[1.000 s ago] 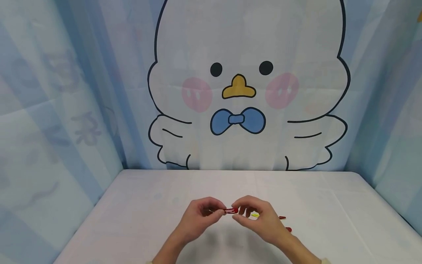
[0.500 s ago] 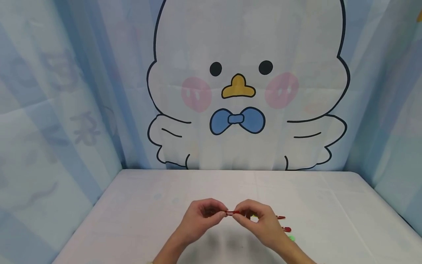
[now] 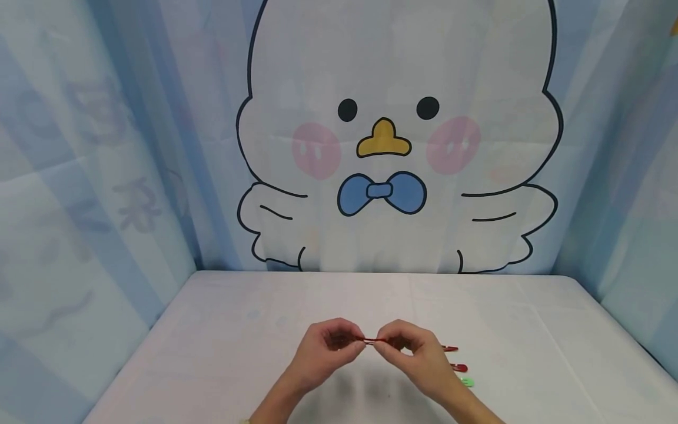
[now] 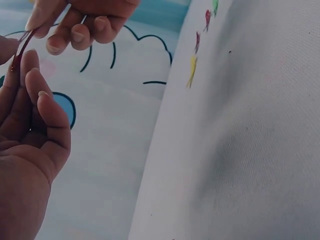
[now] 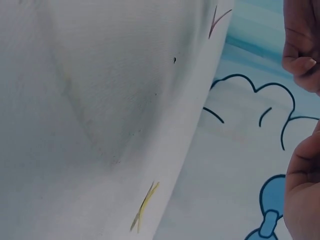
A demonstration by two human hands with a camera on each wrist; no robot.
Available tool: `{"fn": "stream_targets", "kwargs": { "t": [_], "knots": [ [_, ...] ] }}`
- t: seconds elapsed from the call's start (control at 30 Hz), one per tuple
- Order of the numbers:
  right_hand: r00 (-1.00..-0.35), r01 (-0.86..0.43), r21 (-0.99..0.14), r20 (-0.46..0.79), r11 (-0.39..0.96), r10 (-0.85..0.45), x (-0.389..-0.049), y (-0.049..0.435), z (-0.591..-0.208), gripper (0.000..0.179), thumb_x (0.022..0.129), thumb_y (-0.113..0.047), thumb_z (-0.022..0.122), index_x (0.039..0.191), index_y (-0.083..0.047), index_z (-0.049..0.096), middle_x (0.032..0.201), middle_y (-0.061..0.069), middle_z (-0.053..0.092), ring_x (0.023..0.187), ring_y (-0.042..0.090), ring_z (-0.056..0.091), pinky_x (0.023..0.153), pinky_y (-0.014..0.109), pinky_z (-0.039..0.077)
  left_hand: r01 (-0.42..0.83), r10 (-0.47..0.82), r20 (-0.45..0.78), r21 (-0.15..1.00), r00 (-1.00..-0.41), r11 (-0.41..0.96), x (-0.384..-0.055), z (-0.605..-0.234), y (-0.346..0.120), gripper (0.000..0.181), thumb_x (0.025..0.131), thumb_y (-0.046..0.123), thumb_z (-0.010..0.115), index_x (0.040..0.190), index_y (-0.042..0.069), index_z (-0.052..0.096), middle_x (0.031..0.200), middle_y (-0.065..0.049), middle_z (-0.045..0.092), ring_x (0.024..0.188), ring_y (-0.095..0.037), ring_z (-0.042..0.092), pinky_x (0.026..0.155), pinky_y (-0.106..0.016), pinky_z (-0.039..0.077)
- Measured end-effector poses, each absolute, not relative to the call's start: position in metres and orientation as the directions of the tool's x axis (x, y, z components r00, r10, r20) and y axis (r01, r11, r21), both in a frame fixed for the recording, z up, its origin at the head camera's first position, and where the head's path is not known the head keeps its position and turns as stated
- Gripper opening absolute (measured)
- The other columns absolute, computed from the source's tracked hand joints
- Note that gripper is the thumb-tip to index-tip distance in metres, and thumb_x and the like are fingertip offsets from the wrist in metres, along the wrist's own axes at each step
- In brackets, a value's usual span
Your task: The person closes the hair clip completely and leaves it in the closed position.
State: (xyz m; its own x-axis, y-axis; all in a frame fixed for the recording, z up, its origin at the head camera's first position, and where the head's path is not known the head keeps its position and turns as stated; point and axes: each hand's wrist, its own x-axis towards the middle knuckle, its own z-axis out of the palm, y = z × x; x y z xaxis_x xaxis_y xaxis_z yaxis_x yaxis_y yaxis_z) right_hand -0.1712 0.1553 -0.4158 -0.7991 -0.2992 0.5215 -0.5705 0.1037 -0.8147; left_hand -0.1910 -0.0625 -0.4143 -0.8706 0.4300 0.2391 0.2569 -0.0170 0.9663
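Observation:
A red snap hair clip [image 3: 373,340] spans the gap between both hands above the white table. My left hand [image 3: 328,350] pinches its left end between thumb and fingertips. My right hand [image 3: 415,348] pinches its right end the same way. In the left wrist view, the clip [image 4: 22,50] runs between the left hand [image 4: 35,115] and the right hand [image 4: 95,22], its two arms slightly apart. The right wrist view shows parts of the right hand [image 5: 305,185] and left hand [image 5: 302,50]; the held clip is out of that frame.
Right of the hands lie red clips [image 3: 459,368] and a green clip [image 3: 467,382] on the table [image 3: 212,353]. A yellow clip [image 4: 192,71] lies near them, hidden in the head view. Another reddish clip [image 5: 216,24] lies spread into a V. A printed curtain [image 3: 381,235] stands behind.
The right fingertips have closed onto the clip's right end. The clip has turned from face-on to edge-on, with its arms parted. The green clip has come into view beside the right wrist.

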Motion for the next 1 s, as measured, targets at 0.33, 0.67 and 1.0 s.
{"fn": "stream_targets", "kwargs": {
  "t": [0.33, 0.67, 1.0],
  "knots": [
    [-0.775, -0.626, -0.76, 0.582, 0.173, -0.244, -0.173, 0.153, -0.418, 0.013, 0.09, -0.001, 0.074, 0.091, -0.013, 0.069, 0.087, 0.001, 0.065, 0.074, 0.015, 0.056, 0.063, 0.028, 0.048, 0.343, 0.36, 0.309, 0.939, -0.881, 0.034, -0.189, -0.417, -0.059, 0.009, 0.09, 0.007, 0.074, 0.093, -0.001, 0.071, 0.083, -0.006, 0.07, 0.073, -0.012, 0.058, 0.072, -0.03, 0.049],
    [-0.756, -0.653, -0.712, 0.632, 0.258, -0.17, -0.174, 0.146, -0.419, 0.016, 0.086, -0.001, 0.078, 0.091, -0.015, 0.071, 0.086, -0.003, 0.066, 0.077, 0.02, 0.058, 0.068, 0.03, 0.048, 0.383, 0.261, 0.341, 0.915, -0.903, 0.129, -0.186, -0.418, -0.054, 0.006, 0.087, 0.006, 0.076, 0.09, 0.001, 0.072, 0.078, 0.002, 0.069, 0.078, -0.014, 0.058, 0.078, -0.036, 0.047],
    [-0.769, -0.622, -0.701, 0.632, 0.35, -0.1, -0.174, 0.139, -0.42, 0.019, 0.084, -0.002, 0.08, 0.085, -0.018, 0.071, 0.082, -0.01, 0.065, 0.075, 0.014, 0.06, 0.069, 0.029, 0.051, 0.358, 0.169, 0.329, 0.915, -0.929, 0.188, -0.186, -0.422, -0.048, 0.005, 0.088, 0.009, 0.076, 0.089, 0.006, 0.073, 0.077, 0.006, 0.07, 0.078, -0.013, 0.061, 0.079, -0.035, 0.048]
  ]
}}
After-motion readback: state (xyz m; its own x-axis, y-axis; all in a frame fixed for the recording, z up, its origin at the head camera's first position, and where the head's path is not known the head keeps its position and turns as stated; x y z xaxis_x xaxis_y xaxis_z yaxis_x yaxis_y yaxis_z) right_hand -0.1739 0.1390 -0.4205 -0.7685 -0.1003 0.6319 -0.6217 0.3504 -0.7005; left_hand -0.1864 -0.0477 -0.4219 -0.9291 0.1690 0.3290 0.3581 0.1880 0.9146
